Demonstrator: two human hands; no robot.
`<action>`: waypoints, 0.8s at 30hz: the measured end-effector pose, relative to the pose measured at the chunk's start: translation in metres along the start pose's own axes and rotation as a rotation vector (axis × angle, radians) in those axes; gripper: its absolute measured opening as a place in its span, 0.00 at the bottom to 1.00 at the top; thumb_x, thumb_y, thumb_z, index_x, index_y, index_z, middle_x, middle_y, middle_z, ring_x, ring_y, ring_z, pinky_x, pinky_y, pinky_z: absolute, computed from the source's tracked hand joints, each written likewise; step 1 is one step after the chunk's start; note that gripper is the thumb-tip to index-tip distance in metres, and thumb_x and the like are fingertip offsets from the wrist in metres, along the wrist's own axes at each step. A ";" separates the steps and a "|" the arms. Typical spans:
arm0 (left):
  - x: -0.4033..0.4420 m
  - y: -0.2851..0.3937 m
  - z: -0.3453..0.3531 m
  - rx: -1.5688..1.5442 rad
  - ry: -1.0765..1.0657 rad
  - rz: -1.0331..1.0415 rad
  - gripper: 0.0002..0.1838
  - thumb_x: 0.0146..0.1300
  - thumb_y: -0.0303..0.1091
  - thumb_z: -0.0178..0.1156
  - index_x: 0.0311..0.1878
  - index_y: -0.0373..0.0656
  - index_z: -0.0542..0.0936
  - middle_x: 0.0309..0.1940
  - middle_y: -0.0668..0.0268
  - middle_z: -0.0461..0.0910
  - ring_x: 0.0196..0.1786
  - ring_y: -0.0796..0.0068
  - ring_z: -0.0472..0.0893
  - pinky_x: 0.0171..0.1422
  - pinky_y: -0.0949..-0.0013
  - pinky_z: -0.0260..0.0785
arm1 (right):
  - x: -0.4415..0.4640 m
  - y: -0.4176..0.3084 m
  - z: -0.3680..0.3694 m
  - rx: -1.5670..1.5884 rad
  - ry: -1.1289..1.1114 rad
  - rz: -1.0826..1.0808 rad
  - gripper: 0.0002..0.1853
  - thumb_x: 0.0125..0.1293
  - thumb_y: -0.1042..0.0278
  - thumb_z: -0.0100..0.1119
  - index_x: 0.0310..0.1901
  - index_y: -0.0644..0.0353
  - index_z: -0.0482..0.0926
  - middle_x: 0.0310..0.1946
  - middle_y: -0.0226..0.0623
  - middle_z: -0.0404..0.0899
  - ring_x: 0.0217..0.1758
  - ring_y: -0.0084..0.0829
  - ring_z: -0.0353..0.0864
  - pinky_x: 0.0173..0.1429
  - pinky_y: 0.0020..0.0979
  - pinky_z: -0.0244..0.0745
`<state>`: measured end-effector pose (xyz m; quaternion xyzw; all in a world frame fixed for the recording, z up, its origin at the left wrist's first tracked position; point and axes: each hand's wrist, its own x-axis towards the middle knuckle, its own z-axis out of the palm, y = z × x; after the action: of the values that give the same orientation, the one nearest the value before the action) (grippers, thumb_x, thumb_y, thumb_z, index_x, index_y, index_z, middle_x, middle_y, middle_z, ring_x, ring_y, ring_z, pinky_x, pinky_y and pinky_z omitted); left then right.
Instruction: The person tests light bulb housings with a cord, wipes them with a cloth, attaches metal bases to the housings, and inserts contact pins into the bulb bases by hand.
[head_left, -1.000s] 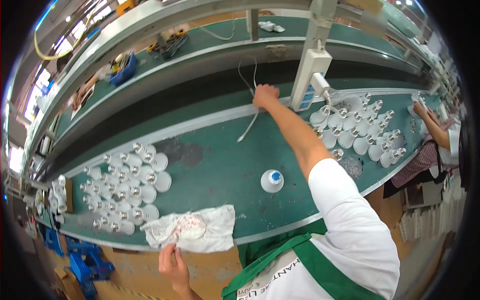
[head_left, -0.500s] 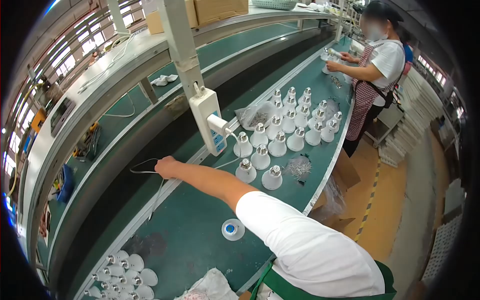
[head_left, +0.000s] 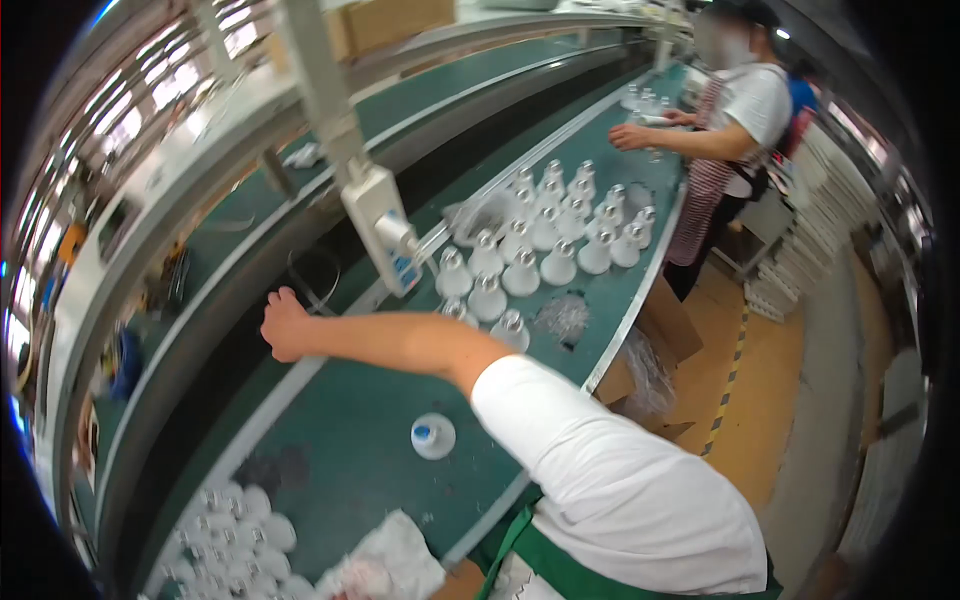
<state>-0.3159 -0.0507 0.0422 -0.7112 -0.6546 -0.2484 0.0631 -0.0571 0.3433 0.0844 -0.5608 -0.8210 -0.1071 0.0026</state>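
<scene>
My right hand (head_left: 287,326) reaches over the dark gap at the conveyor's edge, fingers curled in. A thin pale cable (head_left: 332,287) loops up behind the hand and runs into it; blur hides the exact grip. Right of it, a white power strip (head_left: 382,235) with blue sockets hangs on a post, a white plug (head_left: 397,236) in it. On the green table below my forearm stands one white lamp housing (head_left: 433,437) with a blue spot on top. My left hand is out of view.
Several white bulb-shaped lamps (head_left: 521,272) stand in rows beyond my arm, near a pile of small metal parts (head_left: 566,318). More lamps (head_left: 235,530) cluster at the lower left, beside a white plastic bag (head_left: 395,555). A co-worker (head_left: 745,120) works at the far end.
My view has shifted, so the scene slides left. My right hand has turned, with its knuckles now higher, and the cable loop has swung from its left to above it.
</scene>
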 end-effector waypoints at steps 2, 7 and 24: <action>-0.026 -0.021 0.018 0.085 0.111 0.001 0.16 0.54 0.22 0.57 0.48 0.33 0.74 0.48 0.52 0.74 0.45 0.56 0.76 0.45 0.65 0.69 | -0.016 -0.042 -0.027 0.144 -0.003 -0.277 0.21 0.51 0.47 0.55 0.35 0.56 0.84 0.38 0.40 0.79 0.46 0.38 0.71 0.47 0.41 0.64; -0.043 0.042 -0.002 -0.167 -0.027 -0.291 0.19 0.51 0.26 0.62 0.49 0.39 0.76 0.48 0.51 0.75 0.49 0.52 0.76 0.51 0.60 0.70 | -0.111 -0.163 -0.071 0.300 0.031 -0.821 0.16 0.51 0.53 0.61 0.29 0.60 0.81 0.35 0.42 0.79 0.48 0.41 0.74 0.51 0.42 0.68; -0.130 0.077 -0.027 -0.438 0.171 -0.600 0.12 0.52 0.26 0.63 0.42 0.39 0.79 0.41 0.61 0.79 0.36 0.66 0.79 0.41 0.67 0.72 | -0.226 -0.279 0.006 0.747 0.099 -0.822 0.26 0.44 0.59 0.68 0.43 0.61 0.71 0.41 0.42 0.71 0.47 0.43 0.69 0.50 0.41 0.64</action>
<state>-0.2517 -0.1891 0.0270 -0.4614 -0.7574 -0.4483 -0.1119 -0.2294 0.0390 0.0020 -0.1497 -0.9532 0.1727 0.1979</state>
